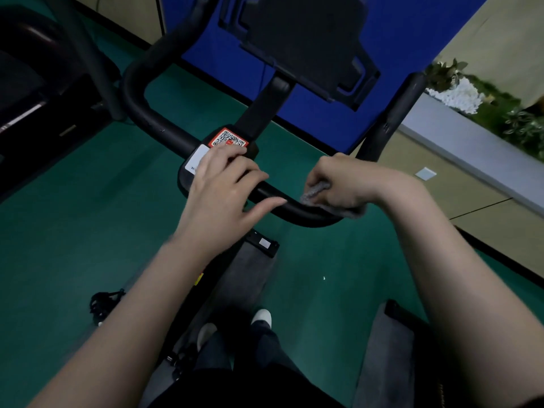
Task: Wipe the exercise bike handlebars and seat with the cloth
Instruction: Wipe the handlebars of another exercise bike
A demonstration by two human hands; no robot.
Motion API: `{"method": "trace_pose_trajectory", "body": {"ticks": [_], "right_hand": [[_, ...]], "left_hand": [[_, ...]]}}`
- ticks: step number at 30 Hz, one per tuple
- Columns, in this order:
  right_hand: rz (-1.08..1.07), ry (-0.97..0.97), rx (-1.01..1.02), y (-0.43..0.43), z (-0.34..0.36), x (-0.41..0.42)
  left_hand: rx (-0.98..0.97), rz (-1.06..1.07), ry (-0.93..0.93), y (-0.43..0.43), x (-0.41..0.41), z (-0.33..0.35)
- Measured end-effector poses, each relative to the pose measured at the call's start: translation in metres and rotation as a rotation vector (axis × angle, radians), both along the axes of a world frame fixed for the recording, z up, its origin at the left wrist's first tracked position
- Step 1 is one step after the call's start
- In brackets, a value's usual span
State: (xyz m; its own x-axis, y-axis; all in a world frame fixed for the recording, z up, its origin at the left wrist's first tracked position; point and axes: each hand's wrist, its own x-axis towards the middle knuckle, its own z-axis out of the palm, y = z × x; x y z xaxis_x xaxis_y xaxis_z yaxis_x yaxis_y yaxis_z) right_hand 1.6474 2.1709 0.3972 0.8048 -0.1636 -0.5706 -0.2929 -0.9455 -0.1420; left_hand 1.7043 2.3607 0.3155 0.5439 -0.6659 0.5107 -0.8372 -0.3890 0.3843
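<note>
Cloth, grey and bunched, sits in the right hand, which clamps it around the right stretch of the handlebars. The left hand lies loose-fingered on their middle. Wiping looks underway; the seat, not clearly visible, likely remains.

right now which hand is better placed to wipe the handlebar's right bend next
Right. The right hand grips the grey cloth on the handlebar beside that bend. The left hand holds no cloth and rests open-fingered on the bar by the QR sticker.
</note>
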Motion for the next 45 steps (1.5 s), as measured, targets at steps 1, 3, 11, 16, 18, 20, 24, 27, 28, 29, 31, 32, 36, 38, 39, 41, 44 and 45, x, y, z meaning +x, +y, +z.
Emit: {"method": "trace_pose_trajectory", "body": {"ticks": [1, 3, 11, 16, 18, 20, 24, 27, 28, 29, 31, 32, 36, 38, 39, 41, 44, 45], "right_hand": [[0.004, -0.003, -0.011, -0.003, 0.002, 0.000], [0.016, -0.023, -0.004, -0.003, 0.005, -0.002], [0.035, -0.051, -0.035, -0.015, 0.006, -0.002], [0.040, -0.213, 0.069, -0.012, -0.010, -0.023], [0.003, -0.462, 0.071, -0.016, -0.018, -0.038], [-0.113, -0.759, 0.046, -0.019, -0.027, -0.052], [-0.261, -1.084, 0.054, -0.002, -0.056, -0.072], [-0.346, -1.271, 0.048, 0.003, -0.074, -0.083], [-0.423, -1.345, 0.035, 0.003, -0.079, -0.085], [-0.518, -1.409, 0.034, 0.006, -0.084, -0.086], [-0.671, -1.494, 0.072, 0.020, -0.093, -0.084], [-0.713, -1.520, 0.102, 0.029, -0.097, -0.082], [-0.916, -1.601, 0.252, 0.045, -0.102, -0.077], [-1.137, -1.616, 0.348, 0.039, -0.099, -0.069], [-1.229, -1.612, 0.404, 0.037, -0.098, -0.065], [-1.314, -1.594, 0.462, 0.041, -0.096, -0.062], [-1.344, -1.591, 0.533, 0.058, -0.100, -0.070], [-1.377, -1.590, 0.576, 0.059, -0.101, -0.071]], "left_hand": [[0.006, 0.002, -0.020, -0.005, -0.006, 0.001], [0.027, -0.028, -0.026, -0.017, -0.018, 0.002], [0.123, -0.027, 0.029, -0.034, -0.029, -0.012], [0.116, -0.008, 0.054, -0.036, -0.030, -0.013], [0.117, -0.009, 0.063, -0.036, -0.030, -0.013], [0.106, -0.011, 0.068, -0.037, -0.031, -0.013], [0.097, 0.003, 0.067, -0.038, -0.032, -0.012], [0.102, 0.008, 0.073, -0.039, -0.033, -0.012], [0.101, 0.010, 0.075, -0.039, -0.033, -0.012], [0.101, 0.013, 0.074, -0.039, -0.034, -0.012], [0.096, 0.025, 0.071, -0.041, -0.035, -0.011], [0.091, 0.036, 0.068, -0.041, -0.035, -0.011], [0.088, 0.080, 0.024, -0.048, -0.041, -0.010], [0.086, 0.068, 0.001, -0.052, -0.046, -0.011], [0.083, 0.057, -0.004, -0.054, -0.048, -0.012], [0.075, 0.049, -0.008, -0.056, -0.049, -0.014], [0.070, 0.054, -0.018, -0.057, -0.049, -0.017], [0.072, 0.056, -0.025, -0.057, -0.048, -0.018]]}}
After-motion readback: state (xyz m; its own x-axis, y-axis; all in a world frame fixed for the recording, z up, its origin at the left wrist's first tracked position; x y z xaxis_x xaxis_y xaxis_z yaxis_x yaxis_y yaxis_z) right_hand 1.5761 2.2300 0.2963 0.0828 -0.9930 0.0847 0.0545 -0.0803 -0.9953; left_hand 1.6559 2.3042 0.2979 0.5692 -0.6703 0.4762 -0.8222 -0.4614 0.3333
